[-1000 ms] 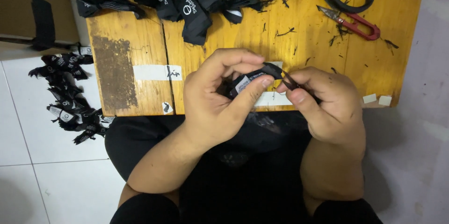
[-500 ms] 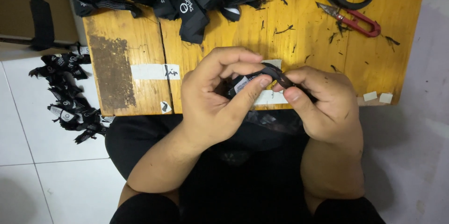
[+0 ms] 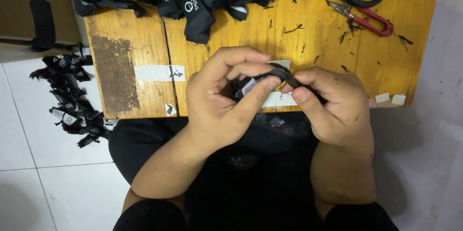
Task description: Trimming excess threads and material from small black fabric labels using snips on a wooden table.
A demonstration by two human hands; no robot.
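Hardly anything has moved: the left hand [image 3: 219, 105] and right hand [image 3: 333, 108] still pinch the small black cloth label [image 3: 270, 79] between closed fingers, just above the yellow wooden desk [image 3: 231, 43], keeping it steady.

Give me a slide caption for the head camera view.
Both hands, left hand and right hand, pinch a black fabric label over a wooden table.

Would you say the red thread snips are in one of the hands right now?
No, the red thread snips lie on the wooden table, apart from both hands.
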